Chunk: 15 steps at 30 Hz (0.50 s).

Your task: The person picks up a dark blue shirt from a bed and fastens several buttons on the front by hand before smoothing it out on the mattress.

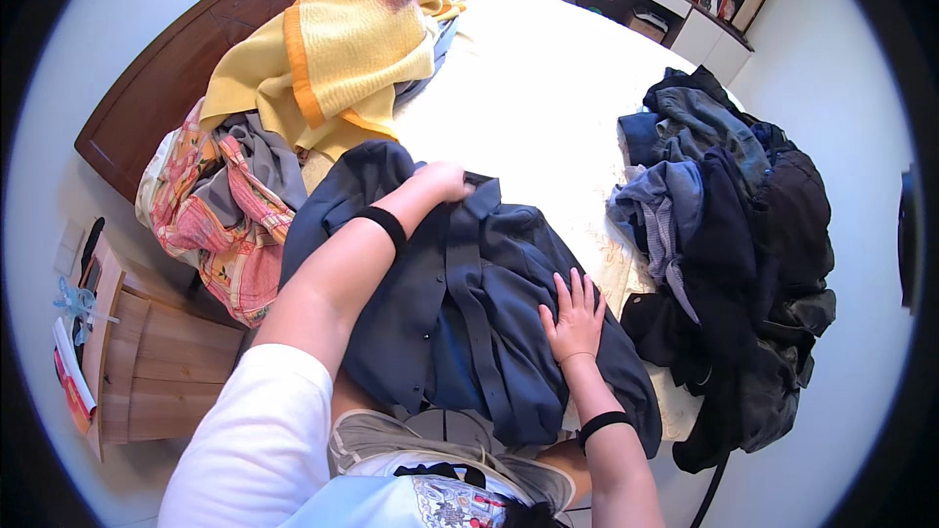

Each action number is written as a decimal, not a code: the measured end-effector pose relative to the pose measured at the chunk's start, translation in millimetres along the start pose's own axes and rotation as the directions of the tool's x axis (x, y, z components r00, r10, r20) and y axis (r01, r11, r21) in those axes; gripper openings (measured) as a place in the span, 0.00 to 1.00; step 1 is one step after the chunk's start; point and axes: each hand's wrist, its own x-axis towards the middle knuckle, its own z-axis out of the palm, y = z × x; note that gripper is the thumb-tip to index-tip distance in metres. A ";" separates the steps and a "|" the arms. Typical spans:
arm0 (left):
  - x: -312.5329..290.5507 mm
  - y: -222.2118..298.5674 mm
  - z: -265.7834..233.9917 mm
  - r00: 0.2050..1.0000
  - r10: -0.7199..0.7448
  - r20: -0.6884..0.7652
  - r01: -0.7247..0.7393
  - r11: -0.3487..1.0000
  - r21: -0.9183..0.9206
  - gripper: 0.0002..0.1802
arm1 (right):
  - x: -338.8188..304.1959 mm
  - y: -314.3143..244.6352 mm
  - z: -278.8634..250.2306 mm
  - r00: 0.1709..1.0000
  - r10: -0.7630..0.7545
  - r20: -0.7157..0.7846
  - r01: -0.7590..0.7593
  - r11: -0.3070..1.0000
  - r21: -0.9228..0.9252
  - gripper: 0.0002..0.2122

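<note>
A dark navy button-up shirt (396,303) lies loosely spread over the near edge of the bed, its front partly open and its lower part hanging towards me. My left hand (443,182) is closed at the collar, fingers curled by the fabric and partly hidden. Flat on the other side of the shirt rests my right hand (575,321), palm down with its fingers spread. Both forearms wear a black band. The shirt's sleeves are bunched at its sides.
White bedding (528,88) stretches beyond the shirt. A heap of dark clothes (729,264) lies on the right. A yellow blanket (362,49) and pink patterned bedding (245,279) are piled at left, before a wooden headboard (181,54). A wooden bedside cabinet (166,367) stands lower left.
</note>
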 end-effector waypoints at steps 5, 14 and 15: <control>-14.3 9.5 13.4 0.972 -0.168 0.165 0.189 0.975 -0.120 0.31 | -3.4 9.0 -4.9 1.000 0.025 -0.002 -0.025 1.000 0.009 0.27; -11.6 -33.7 15.5 0.986 -0.138 0.096 0.166 0.890 -0.426 0.30 | -2.8 7.8 -3.7 1.000 0.023 -0.020 -0.023 0.999 0.045 0.26; -11.1 -36.8 16.7 0.984 -0.162 0.068 0.175 0.872 -0.457 0.32 | -1.4 7.4 -3.2 0.999 0.022 -0.029 -0.020 0.999 0.047 0.26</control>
